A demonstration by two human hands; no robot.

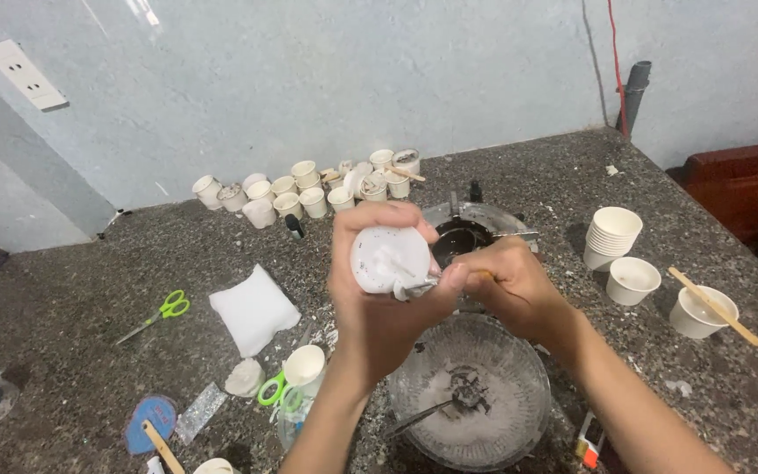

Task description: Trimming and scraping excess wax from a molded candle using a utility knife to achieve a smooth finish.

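Just one view here, worn on the person's head, looking steeply down and forward over the dark speckled stone countertop (519, 162) toward the far pale blue wall (353, 70), hands close up mid-frame.

white pillow-shaped sealed pouch (253, 309) on the speckled counter (72, 290) left of the hands, small clear plastic packet (199, 411) near the front edge

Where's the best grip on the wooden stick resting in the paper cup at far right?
Take the wooden stick by its free lower-right end, coming from the right and above. It lies tilted across the cup, and that end overhangs the rim into open counter. The upper-left end points toward the neighbouring cup, so there looks to be less room there.
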